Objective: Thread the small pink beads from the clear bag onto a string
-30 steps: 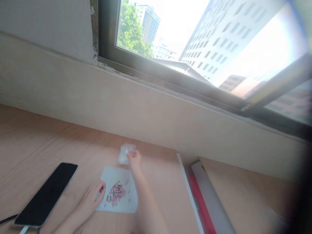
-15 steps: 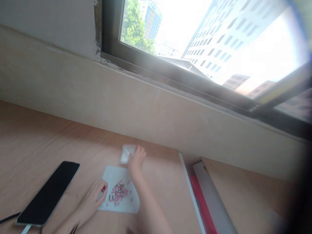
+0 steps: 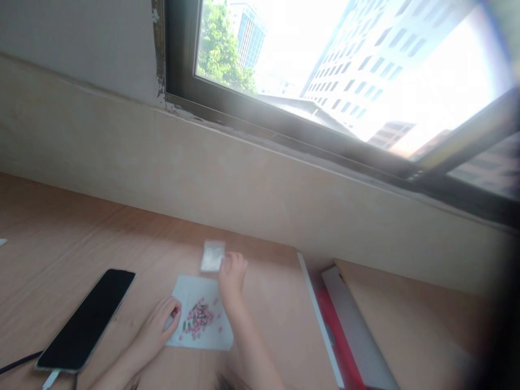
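Note:
Pink tablets and dark capsules (image 3: 199,318) lie in a loose heap on a white paper sheet (image 3: 219,340). My left hand (image 3: 162,319) rests at the sheet's left edge with its fingers curled inward; whatever they hold, if anything, is hidden. Beyond the sheet, a small clear plastic bag (image 3: 212,255) lies flat on the table. My right hand (image 3: 233,271) is at that bag's right edge, thumb and fingers bent together. I cannot make out whether something small is between them.
A black phone (image 3: 87,319) with cables plugged in lies on the wooden table (image 3: 162,244), left of my left hand. Along the back runs a wall (image 3: 244,179) under a window. To the right are a white table edge (image 3: 319,314) and a red object (image 3: 337,336) in a gap.
My right hand has drawn back slightly to the right, off the plastic bag, which shows more fully. My left hand stays at the sheet's edge. The camera view has shifted a little.

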Tool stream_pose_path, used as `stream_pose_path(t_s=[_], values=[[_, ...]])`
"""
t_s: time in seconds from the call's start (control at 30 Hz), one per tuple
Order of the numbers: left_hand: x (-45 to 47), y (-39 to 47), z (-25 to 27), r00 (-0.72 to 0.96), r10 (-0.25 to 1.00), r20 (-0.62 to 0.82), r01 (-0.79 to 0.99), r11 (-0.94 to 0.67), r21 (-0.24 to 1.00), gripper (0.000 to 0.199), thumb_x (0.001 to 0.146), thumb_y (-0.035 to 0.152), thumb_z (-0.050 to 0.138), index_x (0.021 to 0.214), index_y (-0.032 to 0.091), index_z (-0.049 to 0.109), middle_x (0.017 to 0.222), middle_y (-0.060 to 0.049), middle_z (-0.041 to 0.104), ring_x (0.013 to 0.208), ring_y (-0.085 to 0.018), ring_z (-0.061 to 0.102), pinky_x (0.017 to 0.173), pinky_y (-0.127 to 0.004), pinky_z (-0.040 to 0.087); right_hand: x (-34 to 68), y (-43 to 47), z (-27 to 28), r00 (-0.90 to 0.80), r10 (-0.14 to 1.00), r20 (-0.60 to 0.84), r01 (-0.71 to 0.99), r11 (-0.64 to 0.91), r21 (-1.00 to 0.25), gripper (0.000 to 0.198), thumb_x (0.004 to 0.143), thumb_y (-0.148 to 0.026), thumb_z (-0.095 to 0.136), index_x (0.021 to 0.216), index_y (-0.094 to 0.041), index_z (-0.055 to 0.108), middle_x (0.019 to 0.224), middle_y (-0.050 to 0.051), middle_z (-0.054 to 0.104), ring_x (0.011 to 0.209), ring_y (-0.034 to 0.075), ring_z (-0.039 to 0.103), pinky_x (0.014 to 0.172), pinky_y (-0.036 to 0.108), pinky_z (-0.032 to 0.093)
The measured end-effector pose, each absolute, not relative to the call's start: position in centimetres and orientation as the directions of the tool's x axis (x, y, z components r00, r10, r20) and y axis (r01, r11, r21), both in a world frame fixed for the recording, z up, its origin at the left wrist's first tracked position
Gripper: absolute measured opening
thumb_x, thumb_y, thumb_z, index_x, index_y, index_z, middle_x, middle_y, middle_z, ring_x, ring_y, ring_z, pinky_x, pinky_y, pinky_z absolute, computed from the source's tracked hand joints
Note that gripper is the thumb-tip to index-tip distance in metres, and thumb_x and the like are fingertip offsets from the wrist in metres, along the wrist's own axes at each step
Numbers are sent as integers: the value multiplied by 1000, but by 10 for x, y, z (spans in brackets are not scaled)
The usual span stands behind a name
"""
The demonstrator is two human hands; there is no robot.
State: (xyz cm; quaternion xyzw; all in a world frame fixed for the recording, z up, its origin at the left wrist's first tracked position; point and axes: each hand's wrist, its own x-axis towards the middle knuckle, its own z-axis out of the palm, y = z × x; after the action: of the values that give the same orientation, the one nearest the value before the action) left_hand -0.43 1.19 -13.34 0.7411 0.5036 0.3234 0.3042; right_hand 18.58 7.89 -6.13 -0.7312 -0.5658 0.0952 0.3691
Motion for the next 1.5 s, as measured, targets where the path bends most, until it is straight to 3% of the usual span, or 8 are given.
stream_pose_path(t_s=[0.1,0.23,0.4,0.57,1.23,1.5], values=[[-4,11,-133,289,946,149,553,-291,781,22,79,30,37,74,17,54,72,-5,57,70,-16,53,67,-25,44,205,36,-73,517,853,62,531,-263,-805,21,78,-25,38,84,-12,53,80,8,55,74,18,49,68,26,36],[-5,12,-135,283,953,112,556,-258,790,24,79,31,36,76,17,55,74,-6,58,72,-17,53,68,-26,44,221,-37,-116,642,758,-111,419,-470,-777,24,77,-31,36,67,-14,49,64,7,53,60,17,49,56,25,34],[-10,9,-136,269,962,50,559,-198,805,25,78,34,38,79,16,56,77,-6,59,73,-17,54,68,-26,44,215,-81,-139,629,777,19,585,-457,-671,25,78,-32,35,61,-16,44,62,4,49,58,15,45,55,25,30],[-22,-9,-133,253,967,14,590,-166,790,29,79,36,36,80,15,55,77,-6,59,70,-17,55,65,-25,45,212,-78,-129,564,826,23,686,-452,-571,22,78,-27,34,60,-16,42,65,4,47,62,15,43,57,25,28],[-23,-32,-119,203,975,93,591,-198,782,22,75,32,39,74,17,55,70,-3,58,67,-16,53,60,-24,44,210,-82,-126,510,844,166,751,-343,-564,19,76,-24,36,61,-16,42,62,2,46,55,13,39,51,23,22],[-22,-32,-120,209,975,80,596,-192,780,22,76,30,39,76,16,56,74,-4,59,68,-16,54,62,-25,44,208,-83,-122,511,849,133,743,-358,-566,21,78,-24,33,61,-16,41,64,3,47,58,13,40,53,24,24]])
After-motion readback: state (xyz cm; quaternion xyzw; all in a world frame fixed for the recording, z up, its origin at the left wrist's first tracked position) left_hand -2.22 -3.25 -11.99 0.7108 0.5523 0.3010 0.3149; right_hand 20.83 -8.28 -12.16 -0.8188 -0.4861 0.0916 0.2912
